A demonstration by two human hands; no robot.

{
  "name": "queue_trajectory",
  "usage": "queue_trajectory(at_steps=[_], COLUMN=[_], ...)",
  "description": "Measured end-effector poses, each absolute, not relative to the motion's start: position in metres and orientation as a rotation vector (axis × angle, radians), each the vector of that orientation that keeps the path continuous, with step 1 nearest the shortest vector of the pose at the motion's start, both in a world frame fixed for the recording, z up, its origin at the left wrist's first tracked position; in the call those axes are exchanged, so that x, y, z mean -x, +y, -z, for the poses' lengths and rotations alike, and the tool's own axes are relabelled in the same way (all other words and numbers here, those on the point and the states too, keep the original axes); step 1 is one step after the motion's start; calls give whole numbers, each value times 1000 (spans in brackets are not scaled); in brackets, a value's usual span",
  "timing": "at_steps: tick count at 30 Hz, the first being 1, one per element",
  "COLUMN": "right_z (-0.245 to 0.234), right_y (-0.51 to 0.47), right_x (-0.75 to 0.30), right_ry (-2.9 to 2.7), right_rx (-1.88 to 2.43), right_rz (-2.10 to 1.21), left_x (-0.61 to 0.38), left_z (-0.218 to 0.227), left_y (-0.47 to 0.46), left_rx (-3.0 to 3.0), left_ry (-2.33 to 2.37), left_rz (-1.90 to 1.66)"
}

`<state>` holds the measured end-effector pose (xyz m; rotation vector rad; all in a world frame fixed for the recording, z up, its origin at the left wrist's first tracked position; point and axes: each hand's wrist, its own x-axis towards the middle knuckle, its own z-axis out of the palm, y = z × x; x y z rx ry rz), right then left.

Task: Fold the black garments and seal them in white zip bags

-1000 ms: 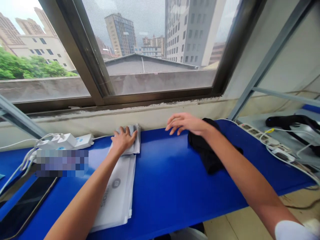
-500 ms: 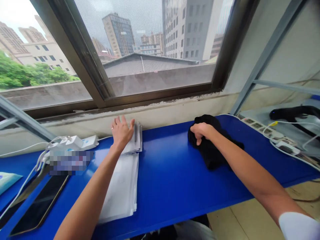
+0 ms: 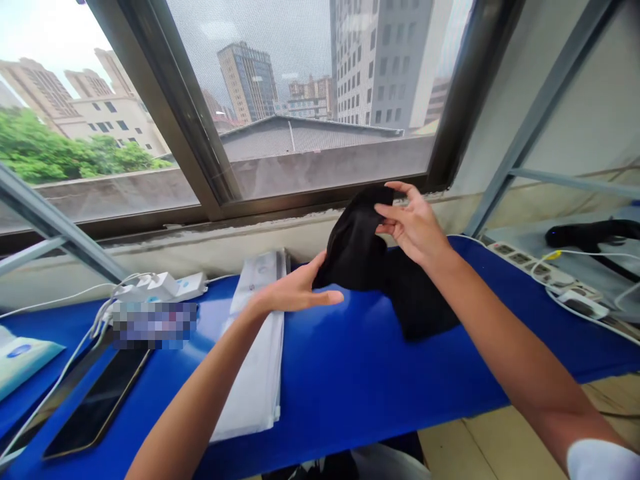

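A piece of black cloth [image 3: 357, 243], perhaps a garment, is partly lifted above the blue table [image 3: 340, 373]; its other end [image 3: 425, 300] lies on the tabletop. Pinched between the fingers and thumb of my right hand [image 3: 415, 223] is the cloth's upper edge. My left hand [image 3: 290, 290] is at the cloth's left edge, thumb stretched out and apart from the fingers, which are partly hidden by the cloth. Below my left wrist lies a stack of whitish zip bags [image 3: 253, 393].
At left are a phone [image 3: 100, 403], white plugs and a power strip [image 3: 185, 287], cables and a soft packet [image 3: 25, 360]. Another power strip [image 3: 545, 267] runs along the right edge. Metal bed-frame posts [image 3: 540, 127] flank the table, with a window behind.
My right hand has raised part of the black cloth up and to the left. My left hand has moved off the zip bags, rightward to the cloth's edge. The view has shifted slightly.
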<state>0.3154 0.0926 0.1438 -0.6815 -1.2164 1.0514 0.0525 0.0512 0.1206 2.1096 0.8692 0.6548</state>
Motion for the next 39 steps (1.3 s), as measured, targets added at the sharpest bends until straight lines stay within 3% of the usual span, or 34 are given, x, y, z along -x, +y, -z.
queue_trajectory(at_steps=[7,10,15,19,25,28,33,39], right_z=[-160,-164,-171,-170,-160,-159,-172,-174], right_y=[81,81,81,81,83,83,71,43], right_x=[-329,-342,-355,-352,-341,-350,-361,-309], right_ry=[-1164,-1320,-1610,-1485,-1489,-1680,-2202,-2168], right_rx=[706,832,862,785,707,615,843,619], right_rz=[-914,-934,-682,-942,-991,-1106,-1488,-661], left_x=[-21,2,20,22,15,16,26,-23], left_z=[-152,-164,-171,-174,-176,-175,-176,-166], left_y=[56,58,57,55,51,52,56,42], left_rx=[-1965,-1941,-1878,-1809,-1720,-1588,-1520,-2008], left_ry=[985,942,898,895,802,727,747,807], left_rz=[-899,-1070,-1437,-1485,-1483,-1550,-1509,-1188])
